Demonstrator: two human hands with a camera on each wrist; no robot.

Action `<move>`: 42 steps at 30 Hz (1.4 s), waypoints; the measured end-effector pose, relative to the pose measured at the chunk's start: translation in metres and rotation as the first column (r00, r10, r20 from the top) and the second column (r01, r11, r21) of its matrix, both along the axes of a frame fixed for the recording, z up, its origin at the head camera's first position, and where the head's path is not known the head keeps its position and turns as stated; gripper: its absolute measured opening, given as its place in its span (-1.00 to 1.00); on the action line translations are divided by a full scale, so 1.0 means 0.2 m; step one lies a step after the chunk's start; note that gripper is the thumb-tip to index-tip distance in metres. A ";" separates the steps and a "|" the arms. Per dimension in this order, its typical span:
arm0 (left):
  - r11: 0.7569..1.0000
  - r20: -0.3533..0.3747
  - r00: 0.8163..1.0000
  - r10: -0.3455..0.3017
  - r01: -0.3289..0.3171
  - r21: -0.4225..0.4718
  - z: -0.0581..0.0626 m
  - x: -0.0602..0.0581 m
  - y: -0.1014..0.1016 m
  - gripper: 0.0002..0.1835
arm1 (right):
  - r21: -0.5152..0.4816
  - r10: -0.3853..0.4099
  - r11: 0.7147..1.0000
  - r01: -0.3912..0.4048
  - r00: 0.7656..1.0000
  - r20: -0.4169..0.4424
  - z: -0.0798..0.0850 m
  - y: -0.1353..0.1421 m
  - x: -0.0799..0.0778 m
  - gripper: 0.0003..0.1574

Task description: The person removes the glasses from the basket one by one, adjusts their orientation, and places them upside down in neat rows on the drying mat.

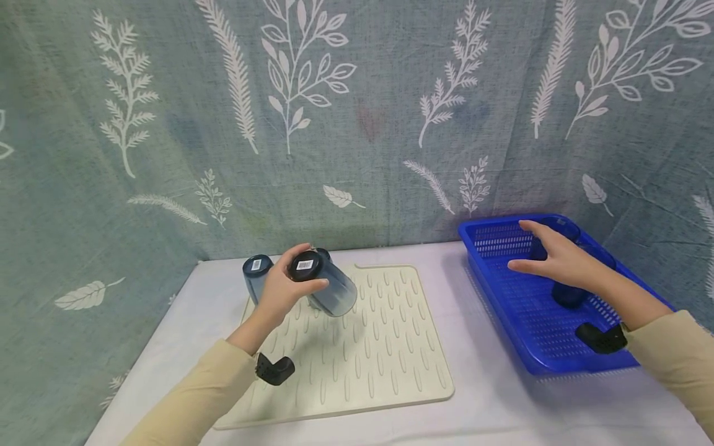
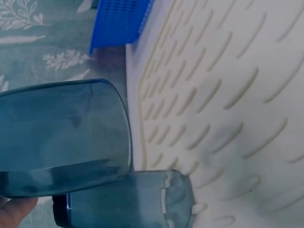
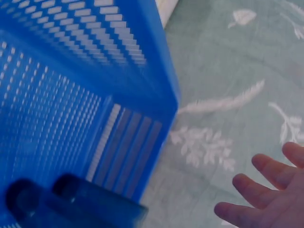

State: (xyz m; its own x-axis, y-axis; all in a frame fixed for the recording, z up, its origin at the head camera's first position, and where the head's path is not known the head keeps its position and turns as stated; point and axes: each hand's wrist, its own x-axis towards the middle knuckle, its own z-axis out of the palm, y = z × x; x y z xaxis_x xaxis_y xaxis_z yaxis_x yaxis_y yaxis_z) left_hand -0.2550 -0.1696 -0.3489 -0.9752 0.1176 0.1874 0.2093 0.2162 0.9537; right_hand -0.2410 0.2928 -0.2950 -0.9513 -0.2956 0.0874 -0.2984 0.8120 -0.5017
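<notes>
My left hand [image 1: 279, 286] grips a blue-tinted drinking glass [image 1: 336, 290] near its dark base, which carries a small white label. Tilted base-up, the glass has its mouth over the cream ridged mat [image 1: 385, 353]. Two more such glasses stand upside down at the mat's far left: one glass [image 1: 258, 266] beside my fingers, the other [image 2: 123, 199] partly hidden behind the held glass. Over the blue basket [image 1: 502, 310], my right hand [image 1: 563, 260] is held with thumb and fingers spread and nothing between them. Dark blue glasses [image 3: 95, 202] lie inside the basket beneath it.
A white cloth [image 1: 474, 396] covers the table under the mat and basket. Behind and at both sides hangs a grey-green curtain [image 1: 368, 124] with white leaf prints. The basket's raised, slotted walls [image 3: 114, 42] stand at the table's right.
</notes>
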 end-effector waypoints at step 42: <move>0.979 0.116 0.991 0.066 -0.042 -0.198 -0.01 -0.28 0.30 -0.22 | 0.173 -0.136 0.977 0.122 0.988 0.072 -0.13 0.58 -0.07 0.18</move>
